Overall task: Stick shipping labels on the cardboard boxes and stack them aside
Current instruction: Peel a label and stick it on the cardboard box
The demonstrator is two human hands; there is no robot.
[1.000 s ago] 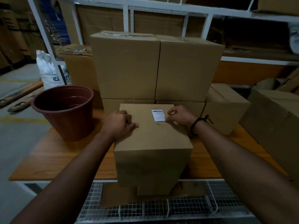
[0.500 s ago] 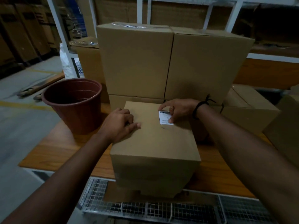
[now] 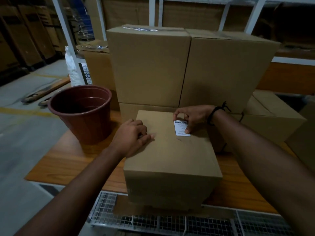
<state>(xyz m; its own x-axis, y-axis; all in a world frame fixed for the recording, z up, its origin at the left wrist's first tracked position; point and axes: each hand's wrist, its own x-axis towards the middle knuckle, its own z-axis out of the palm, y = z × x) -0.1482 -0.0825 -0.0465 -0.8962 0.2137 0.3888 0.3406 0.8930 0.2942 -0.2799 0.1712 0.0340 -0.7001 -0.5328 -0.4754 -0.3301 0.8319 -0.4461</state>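
Observation:
A small cardboard box (image 3: pixel 172 155) stands on the wooden table at its front edge. A white shipping label (image 3: pixel 181 128) with a barcode lies flat on the box's top, towards the far right. My right hand (image 3: pixel 193 116) presses the label, index fingertip at its top left corner and thumb on its lower right edge. My left hand (image 3: pixel 133 137) rests on the left part of the box top with fingers curled under and thumb lying on the cardboard, holding nothing I can see.
Two large cardboard boxes (image 3: pixel 150 65) (image 3: pixel 225 72) sit stacked on lower boxes right behind the small one. A brown plastic bucket (image 3: pixel 81 113) stands left on the table (image 3: pixel 68 160). Another box (image 3: pixel 272 116) is at the right. A wire grid shelf (image 3: pixel 170 220) lies below the table front.
The view has shifted left and closer. My right hand moved from beside the label onto it, thumb now low on its right edge. My left hand has stayed on the box.

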